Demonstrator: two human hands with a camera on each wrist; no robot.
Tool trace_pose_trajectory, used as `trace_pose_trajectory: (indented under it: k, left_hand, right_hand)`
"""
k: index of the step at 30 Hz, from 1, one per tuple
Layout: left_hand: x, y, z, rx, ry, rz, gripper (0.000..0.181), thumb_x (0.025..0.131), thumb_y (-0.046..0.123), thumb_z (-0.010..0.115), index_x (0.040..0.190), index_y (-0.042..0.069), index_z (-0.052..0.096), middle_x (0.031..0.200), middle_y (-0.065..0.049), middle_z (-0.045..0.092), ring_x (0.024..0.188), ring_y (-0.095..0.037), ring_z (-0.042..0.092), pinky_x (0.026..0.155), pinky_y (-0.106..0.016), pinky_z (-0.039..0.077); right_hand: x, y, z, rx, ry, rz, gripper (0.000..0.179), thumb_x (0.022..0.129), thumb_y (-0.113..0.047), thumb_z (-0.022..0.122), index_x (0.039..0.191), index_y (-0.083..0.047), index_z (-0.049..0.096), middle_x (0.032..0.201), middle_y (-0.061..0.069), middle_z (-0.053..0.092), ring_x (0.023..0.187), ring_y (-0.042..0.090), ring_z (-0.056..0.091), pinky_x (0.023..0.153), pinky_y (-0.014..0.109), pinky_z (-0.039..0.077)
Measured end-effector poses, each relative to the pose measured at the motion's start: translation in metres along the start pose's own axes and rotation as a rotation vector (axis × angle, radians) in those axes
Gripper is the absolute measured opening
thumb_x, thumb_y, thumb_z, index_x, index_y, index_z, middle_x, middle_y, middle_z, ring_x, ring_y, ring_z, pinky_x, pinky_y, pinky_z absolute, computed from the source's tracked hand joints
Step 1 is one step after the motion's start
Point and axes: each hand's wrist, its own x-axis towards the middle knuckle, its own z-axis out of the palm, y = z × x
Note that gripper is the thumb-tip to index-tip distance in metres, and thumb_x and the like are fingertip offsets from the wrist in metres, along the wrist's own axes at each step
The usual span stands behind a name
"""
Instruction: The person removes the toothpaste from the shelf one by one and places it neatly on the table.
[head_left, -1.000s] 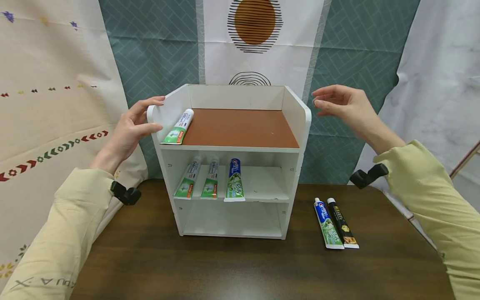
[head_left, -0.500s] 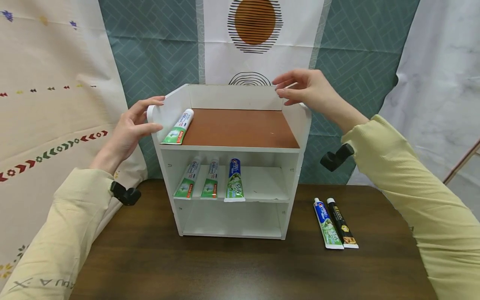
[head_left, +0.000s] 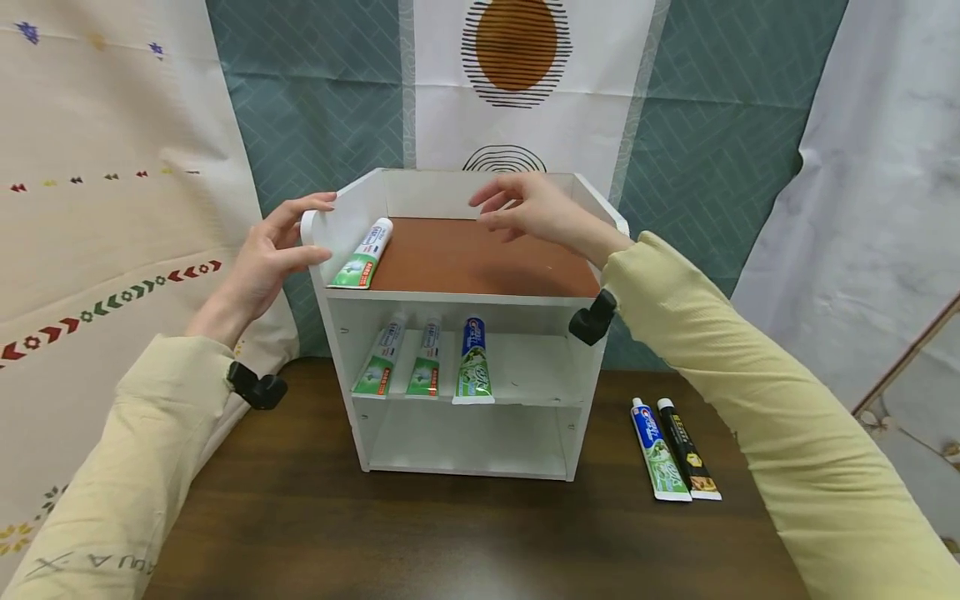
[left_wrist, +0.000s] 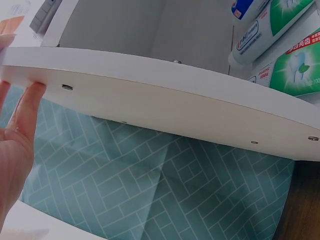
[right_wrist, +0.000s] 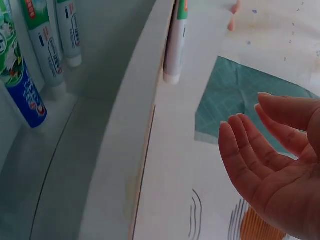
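A small white shelf unit (head_left: 468, 297) with a brown top surface stands on the table. My left hand (head_left: 258, 262) holds the upper edge of its left side panel (left_wrist: 150, 102), fingertips over the rim and thumb against the panel. My right hand (head_left: 536, 208) hovers above the brown top with fingers loosely bent, holding nothing; the right wrist view shows its bare palm (right_wrist: 275, 177). A green-and-white toothpaste tube (head_left: 362, 254) leans at the left end of the top. Two similar toothpaste tubes (head_left: 425, 358) and a blue-green toothpaste tube (head_left: 473, 362) lie on the middle shelf.
Right of the unit, another blue-green toothpaste tube (head_left: 661, 450) and a black toothpaste tube (head_left: 689, 450) lie side by side on the dark wooden table (head_left: 465, 533). Patterned cloths (head_left: 322, 92) hang behind and at both sides.
My right hand has moved left from beside the unit, over its right panel, to above the brown top. The left hand keeps its hold on the panel. The tubes have stayed in place.
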Motion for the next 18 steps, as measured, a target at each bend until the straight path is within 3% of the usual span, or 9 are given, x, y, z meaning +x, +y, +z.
trace_pose_trajectory:
  k: [9,18]
  left_hand:
    - [0.001,-0.002,0.0,-0.003,0.009,0.007,0.046,0.08,-0.011,0.057,0.12,0.011,0.056,0.139,-0.006,0.033,0.115,-0.025,0.036,0.076,-0.027,0.042]
    - [0.001,-0.001,0.001,0.013,0.013,0.009,0.045,0.081,-0.01,0.057,0.12,0.011,0.056,0.138,-0.006,0.035,0.115,-0.025,0.037,0.076,-0.028,0.041]
  right_hand:
    - [0.026,-0.004,0.041,0.169,-0.096,0.043,0.026,0.088,-0.007,0.059,0.113,0.0,0.056,0.105,0.02,0.056,0.093,0.034,0.055,0.076,0.037,0.047]
    - [0.046,-0.016,0.082,0.232,-0.125,0.1,0.027,0.088,-0.007,0.059,0.113,0.005,0.058,0.099,0.025,0.059,0.073,0.024,0.061,0.066,0.033,0.05]
